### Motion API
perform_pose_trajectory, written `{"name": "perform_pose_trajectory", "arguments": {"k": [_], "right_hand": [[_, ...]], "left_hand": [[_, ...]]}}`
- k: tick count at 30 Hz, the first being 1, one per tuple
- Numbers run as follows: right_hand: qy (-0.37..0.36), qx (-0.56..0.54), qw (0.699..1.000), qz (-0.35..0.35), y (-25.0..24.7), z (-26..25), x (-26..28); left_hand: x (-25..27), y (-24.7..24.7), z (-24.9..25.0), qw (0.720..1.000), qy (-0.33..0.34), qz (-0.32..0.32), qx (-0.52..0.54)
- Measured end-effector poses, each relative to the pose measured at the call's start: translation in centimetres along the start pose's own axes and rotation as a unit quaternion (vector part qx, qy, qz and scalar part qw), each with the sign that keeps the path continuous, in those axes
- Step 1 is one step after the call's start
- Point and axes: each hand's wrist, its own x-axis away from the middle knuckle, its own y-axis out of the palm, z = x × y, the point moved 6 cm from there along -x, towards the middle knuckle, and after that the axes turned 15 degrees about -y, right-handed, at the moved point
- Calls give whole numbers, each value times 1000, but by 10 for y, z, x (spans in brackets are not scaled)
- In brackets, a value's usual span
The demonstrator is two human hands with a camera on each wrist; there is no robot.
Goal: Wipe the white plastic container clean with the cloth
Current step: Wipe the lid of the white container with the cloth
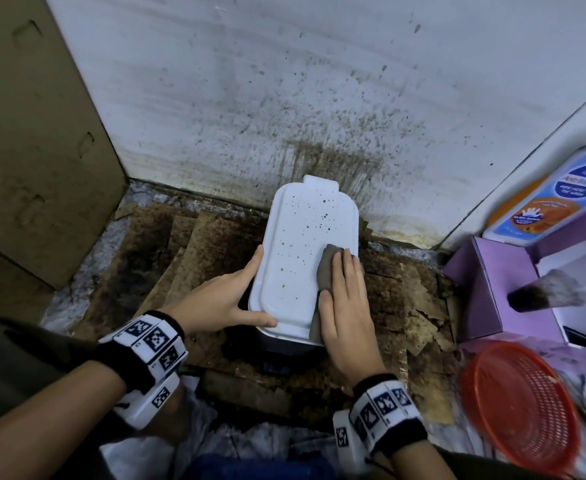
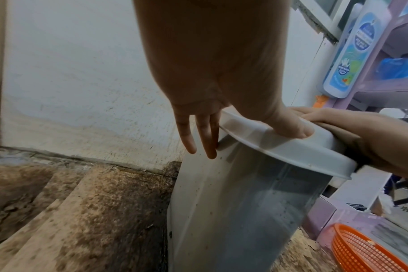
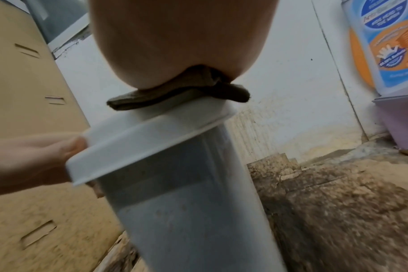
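Observation:
A white plastic container stands upright against the wall, its lid dotted with brown specks. My left hand grips the lid's near left corner, thumb on top and fingers down the side; the left wrist view shows that hand against the container's grey body. My right hand lies flat, fingers straight, pressing a grey-brown cloth onto the right part of the lid. From the right wrist view the cloth is squeezed between my palm and the lid.
Stained cardboard sheets cover the floor. A cardboard box stands at the left, and the wall behind is spattered. At the right are a purple shelf, a soap bottle, a brush and an orange basket.

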Motion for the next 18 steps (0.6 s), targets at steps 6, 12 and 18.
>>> {"name": "perform_pose_trajectory", "arguments": {"k": [6,12,18], "right_hand": [[14,-34,998,-59,-4,23,-34],[18,-67,997,-34,-3,18,-25],[12,-63,998,23,-2,-6,12]], "left_hand": [[0,1,1,1000,4,1,5],[-2,1,-2,1000,2,5,-21],[-2,2,-1,1000,13,-3,-22]]}}
